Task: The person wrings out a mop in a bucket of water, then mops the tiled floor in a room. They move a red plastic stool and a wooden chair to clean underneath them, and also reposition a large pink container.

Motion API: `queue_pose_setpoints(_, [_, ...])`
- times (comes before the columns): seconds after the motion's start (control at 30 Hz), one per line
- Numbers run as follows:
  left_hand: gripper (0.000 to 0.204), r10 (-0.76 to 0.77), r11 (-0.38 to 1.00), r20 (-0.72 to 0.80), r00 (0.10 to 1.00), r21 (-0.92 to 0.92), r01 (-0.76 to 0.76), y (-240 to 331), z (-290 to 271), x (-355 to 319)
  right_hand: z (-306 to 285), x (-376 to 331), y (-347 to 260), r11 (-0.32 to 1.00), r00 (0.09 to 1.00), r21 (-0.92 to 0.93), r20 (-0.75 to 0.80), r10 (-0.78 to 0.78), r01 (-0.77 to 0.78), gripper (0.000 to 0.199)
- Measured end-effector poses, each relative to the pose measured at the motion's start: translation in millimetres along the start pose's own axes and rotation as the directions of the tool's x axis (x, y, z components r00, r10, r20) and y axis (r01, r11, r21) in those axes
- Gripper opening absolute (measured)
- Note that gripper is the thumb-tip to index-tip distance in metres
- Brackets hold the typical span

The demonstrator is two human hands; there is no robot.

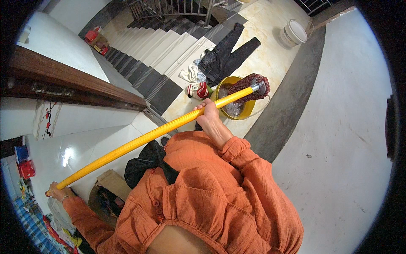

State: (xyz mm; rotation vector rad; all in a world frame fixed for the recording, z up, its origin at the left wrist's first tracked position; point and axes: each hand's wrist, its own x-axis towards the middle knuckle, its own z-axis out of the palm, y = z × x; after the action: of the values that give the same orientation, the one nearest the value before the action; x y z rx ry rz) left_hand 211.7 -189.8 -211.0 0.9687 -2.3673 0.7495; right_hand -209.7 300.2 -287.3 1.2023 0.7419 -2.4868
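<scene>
A mop with a long yellow handle (139, 142) slants across the view, held in both hands. My left hand (58, 193) is closed round the handle's lower-left end. Farther up, my right hand (208, 114) grips the shaft with its fingers wrapped round it. The dark red mop head (259, 86) hangs at the far end over the rim of a yellow bucket (217, 95). Inside the bucket some clear, shiny water (234, 110) shows; part of it is hidden by the mop.
Stairs (165, 53) go down beyond a metal railing (169, 7). Black trousers (226, 55), white cloths (192, 75) and a red-and-white shoe (198, 90) lie beside the bucket. A white pail (292, 34) stands by the right wall (338, 139). A brown door frame (72, 78) juts in at left.
</scene>
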Motion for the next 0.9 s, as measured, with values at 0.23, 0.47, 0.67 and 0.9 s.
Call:
queue_pose_setpoints(0.23, [0.005,0.087,0.992,-0.009,0.996,-0.094,-0.088,-60,52,-11,1,2,2,1.000,1.000,-0.010,-0.007,0.003,-0.003,0.010])
queue_pose_setpoints(0.47, [0.007,0.032,0.998,0.040,0.999,-0.057,-0.029,-45,45,-5,-1,4,0,1.000,1.000,-0.008,0.000,0.018,-0.018,0.011])
queue_pose_setpoints(0.67, [0.007,0.023,1.000,0.051,0.998,-0.014,-0.022,-46,45,-8,3,-1,1,1.000,1.000,-0.027,-0.030,0.008,-0.008,0.012])
queue_pose_setpoints(0.9, [0.009,0.012,0.999,0.180,0.984,0.034,-0.019,-57,54,-11,2,3,1,1.000,1.000,-0.020,-0.013,0.007,-0.007,0.013])
